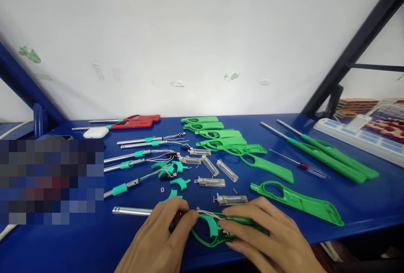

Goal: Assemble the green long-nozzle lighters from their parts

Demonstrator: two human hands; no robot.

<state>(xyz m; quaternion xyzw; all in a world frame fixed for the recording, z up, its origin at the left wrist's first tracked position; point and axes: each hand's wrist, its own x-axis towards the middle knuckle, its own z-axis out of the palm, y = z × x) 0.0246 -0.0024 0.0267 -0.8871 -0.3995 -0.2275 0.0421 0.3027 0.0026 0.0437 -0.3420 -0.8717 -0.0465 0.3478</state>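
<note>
At the table's front edge lies an opened green lighter shell (206, 241), with a teal trigger (213, 225) and white wires (208, 212) showing in it. My left hand (158, 233) pinches the neck of this lighter, where the silver metal tube (132, 211) sticks out to the left. The fingers of my right hand (268, 233) are bent round the handle end, with fingertips by the wires and trigger. My fingers cover much of the inside. Just beyond my hands lie a clear fuel tank (232, 199) and a loose green shell half (296, 201).
Several metal tubes with wires (126, 165), teal triggers (180, 183) and clear tanks (211, 182) lie beyond. Green shells (268, 167), red lighters (132, 124), a white case (96, 132), a screwdriver (304, 166), assembled green lighters (328, 159) and a power strip (362, 140) surround them.
</note>
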